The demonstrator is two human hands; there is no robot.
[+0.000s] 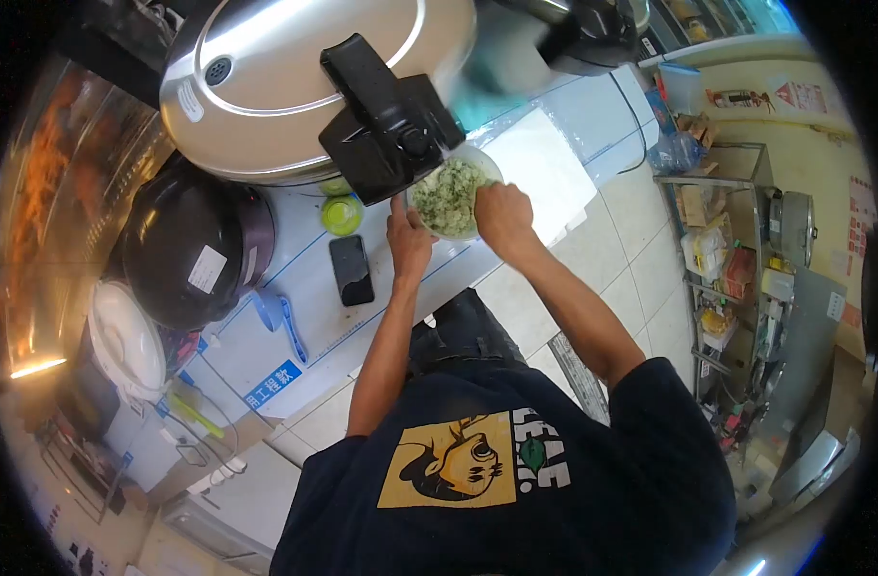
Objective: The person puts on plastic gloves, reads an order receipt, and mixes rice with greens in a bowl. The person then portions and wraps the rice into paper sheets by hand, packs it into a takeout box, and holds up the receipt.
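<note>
- Bowl (452,198) w/ green-white chopped mix sits on surface (564,163), right below big metal cooker lid's (295,77) black handle (386,120).
- Left hand (408,240) on bowl's rim, fingers curled round it – holding bowl.
- Right hand (502,213) at opposite rim, over the mix; grip closed-ish, can't tell on what.
- Black phone (351,270) flat on surface just beside left hand; green cup (342,214) near phone, under the lid.

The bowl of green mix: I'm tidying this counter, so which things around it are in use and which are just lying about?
In use:
bowl of chopped green mix
left hand at its rim
right hand at its rim

Lying about:
phone
green cup
large steel cooker lid
dark pot
</note>
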